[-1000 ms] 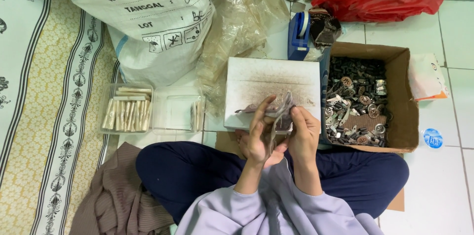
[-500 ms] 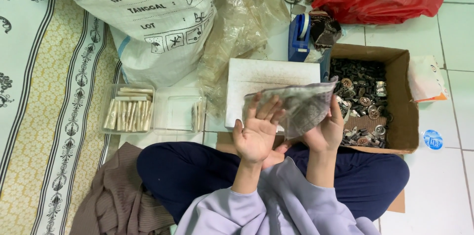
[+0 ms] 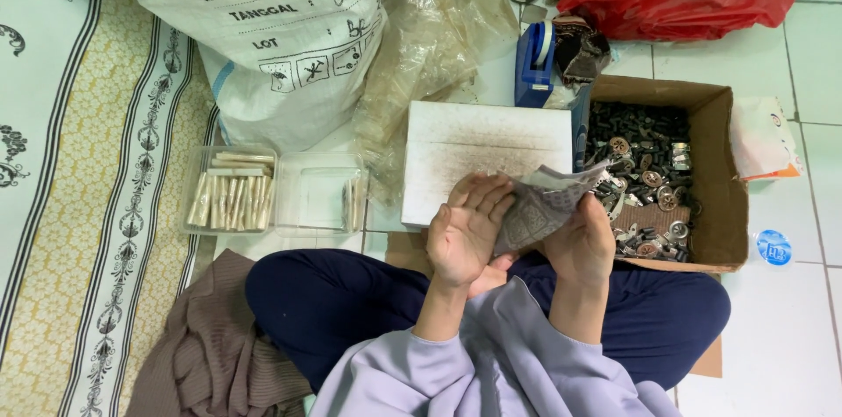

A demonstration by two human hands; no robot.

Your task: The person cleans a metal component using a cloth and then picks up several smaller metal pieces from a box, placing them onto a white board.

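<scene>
Both sets of my fingers meet on a thin clear plastic bag (image 3: 539, 206) above my lap, right hand (image 3: 581, 246) pinching its lower edge, left hand (image 3: 465, 228) open flat against it; light, limp, likely slippery, beside the cardboard box (image 3: 719, 198) of metal parts.

Person sits cross-legged on the floor, dark trousers, both forearms in pale lilac sleeves rising from the lap toward the middle of the view. Left hand (image 3: 465, 233) is raised, palm up and open, fingers (image 3: 487, 198) straight and held close together, tips pointing away from the body, thumb at the inner side. Right hand (image 3: 579, 242) sits just beside it, back of hand toward camera, fingers curled and closed around a thin bag (image 3: 539, 206), which lies between both hands and against the left fingers. Wrists are close together, elbows tucked near the torso.
</scene>
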